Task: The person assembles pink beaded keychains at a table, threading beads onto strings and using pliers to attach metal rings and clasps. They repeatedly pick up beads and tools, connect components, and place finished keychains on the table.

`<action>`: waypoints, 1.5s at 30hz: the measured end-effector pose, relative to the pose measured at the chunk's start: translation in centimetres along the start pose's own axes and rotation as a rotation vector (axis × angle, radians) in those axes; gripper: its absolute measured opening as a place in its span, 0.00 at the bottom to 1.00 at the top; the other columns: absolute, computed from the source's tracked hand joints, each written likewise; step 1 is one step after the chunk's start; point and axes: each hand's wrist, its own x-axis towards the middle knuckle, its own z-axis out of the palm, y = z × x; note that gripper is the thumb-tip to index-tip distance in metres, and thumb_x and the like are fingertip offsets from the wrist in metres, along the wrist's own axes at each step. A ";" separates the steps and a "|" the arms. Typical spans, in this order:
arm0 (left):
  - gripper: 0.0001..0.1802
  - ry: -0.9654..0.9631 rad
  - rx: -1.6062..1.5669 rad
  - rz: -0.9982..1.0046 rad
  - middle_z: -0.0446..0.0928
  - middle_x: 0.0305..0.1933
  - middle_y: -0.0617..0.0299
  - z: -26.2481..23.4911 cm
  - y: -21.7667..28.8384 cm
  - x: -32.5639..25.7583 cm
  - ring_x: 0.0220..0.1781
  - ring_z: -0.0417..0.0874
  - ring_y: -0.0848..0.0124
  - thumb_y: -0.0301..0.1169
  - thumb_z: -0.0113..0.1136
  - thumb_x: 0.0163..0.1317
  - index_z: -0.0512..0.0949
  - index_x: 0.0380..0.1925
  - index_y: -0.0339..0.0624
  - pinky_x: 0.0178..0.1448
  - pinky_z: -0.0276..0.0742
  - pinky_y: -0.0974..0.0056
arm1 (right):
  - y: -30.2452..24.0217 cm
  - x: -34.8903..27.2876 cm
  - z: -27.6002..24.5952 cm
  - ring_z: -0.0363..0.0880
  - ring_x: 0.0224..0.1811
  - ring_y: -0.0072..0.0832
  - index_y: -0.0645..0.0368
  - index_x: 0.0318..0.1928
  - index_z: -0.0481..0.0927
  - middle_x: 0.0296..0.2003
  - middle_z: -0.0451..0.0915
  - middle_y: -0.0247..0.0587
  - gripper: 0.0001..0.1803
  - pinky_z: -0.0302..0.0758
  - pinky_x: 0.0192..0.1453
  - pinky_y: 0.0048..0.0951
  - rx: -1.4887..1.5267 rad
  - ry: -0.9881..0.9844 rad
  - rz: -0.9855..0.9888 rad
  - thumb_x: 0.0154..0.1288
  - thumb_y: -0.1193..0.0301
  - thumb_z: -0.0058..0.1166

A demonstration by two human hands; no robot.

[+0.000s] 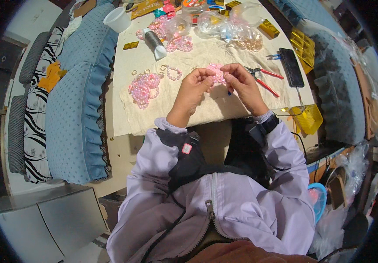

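My left hand [192,91] is closed in a pinch above the cream cloth [154,117], thumb against fingers. Facing it, my right hand [245,87] is pinched too. Pink beads [216,70] show between and just behind the fingertips; whether they are held or lie on the cloth, I cannot tell. What sits in each pinch is too small to make out. Left of my hands lies a heap of pink beaded pieces [141,91], with a small beaded loop [174,73] beside it. Red-handled pliers [265,82] lie right of my right hand.
A phone [291,66] with a cable lies at the table's right, near small blue-handled cutters [273,57]. Behind are a spool of grey thread [154,41], clear bags [217,27], more pink beadwork [179,44] and a white tub [117,19]. Blue-covered sofas [73,118] flank the table.
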 end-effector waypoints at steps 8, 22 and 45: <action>0.08 -0.003 0.026 0.040 0.81 0.39 0.62 0.1 0.0 -0.5 0.38 0.82 0.77 0.25 0.61 0.71 0.77 0.46 0.36 0.41 0.79 0.72 | -0.7 0.4 0.9 0.69 0.35 0.11 0.60 0.60 0.71 0.40 0.76 0.27 0.17 0.68 0.37 0.16 -0.004 -0.045 0.021 0.76 0.69 0.56; 0.06 0.022 0.244 0.160 0.82 0.38 0.62 0.6 0.5 -1.1 0.39 0.81 0.77 0.24 0.62 0.69 0.80 0.44 0.35 0.45 0.79 0.71 | 0.0 0.3 0.9 0.76 0.45 0.17 0.59 0.53 0.69 0.42 0.77 0.31 0.16 0.73 0.51 0.21 -0.149 0.011 -0.110 0.71 0.74 0.61; 0.03 0.153 0.692 0.353 0.82 0.42 0.63 -0.7 0.7 -3.0 0.40 0.83 0.77 0.22 0.65 0.64 0.80 0.37 0.36 0.46 0.80 0.69 | -1.6 1.2 3.6 0.74 0.39 0.17 0.59 0.59 0.66 0.41 0.76 0.34 0.17 0.73 0.41 0.21 -0.419 -0.059 0.001 0.74 0.75 0.55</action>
